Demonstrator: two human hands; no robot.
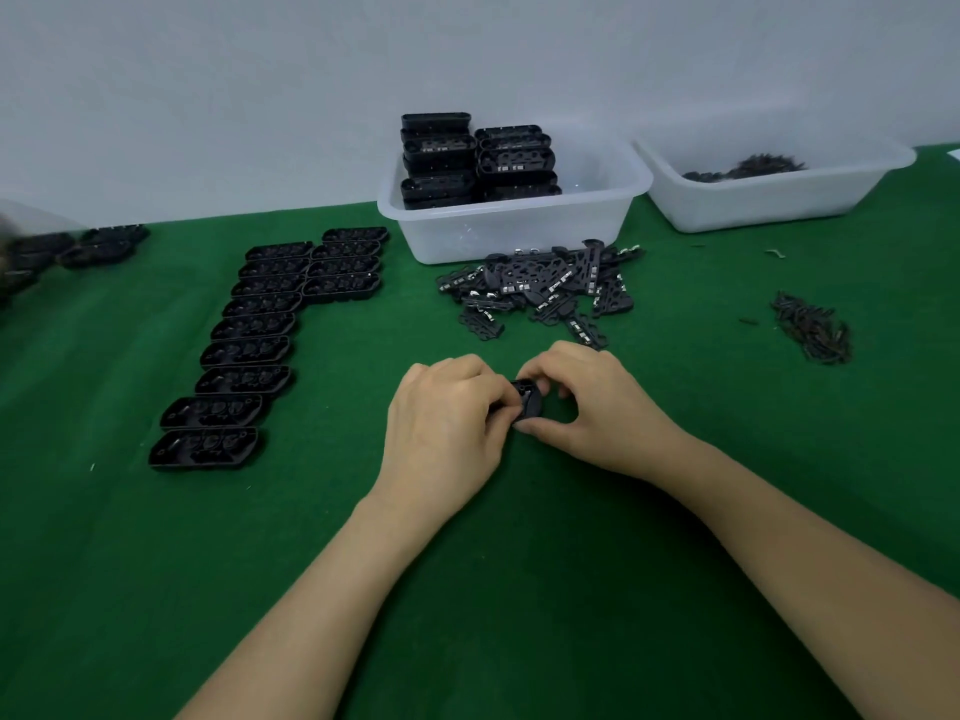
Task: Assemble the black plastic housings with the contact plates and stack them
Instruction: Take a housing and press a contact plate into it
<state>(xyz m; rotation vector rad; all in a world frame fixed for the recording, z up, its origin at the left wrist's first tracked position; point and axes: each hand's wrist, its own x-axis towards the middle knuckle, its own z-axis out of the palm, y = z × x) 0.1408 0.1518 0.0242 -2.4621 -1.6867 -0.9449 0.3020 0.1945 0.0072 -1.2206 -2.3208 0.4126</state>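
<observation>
No brand, label or legible writing on any part or container. Both hands together at the middle of the green desk (519,589), left hand (441,428) and right hand (597,407) curled from either side round one small black housing (527,405), fingertips pinching its edges; most of that piece hidden under the fingers, so whether a plate already sits inside cannot be told. To the left, black housings (249,350) laid open side up in a long slanting row, with a shorter second row (345,265) of four just beside its far end. Straight beyond the hands, a loose heap of contact plates (540,285), dark with small silvery tabs, touching the front wall of a clear plastic tub (519,236). Inside that tub, against its left side, two stacks of assembled housings (478,161) rising above the rim. Right of it, a second clear tub (769,194) with a shallow layer of small dark parts (748,166), too small to make out. On the right of the desk, well apart from the hands, a small pile of thin dark pieces (813,327). At the far left edge, more black housings (78,249), blurred. Plain pale wall (260,96) behind. Both forearms bare, reaching in from the near edge.
</observation>
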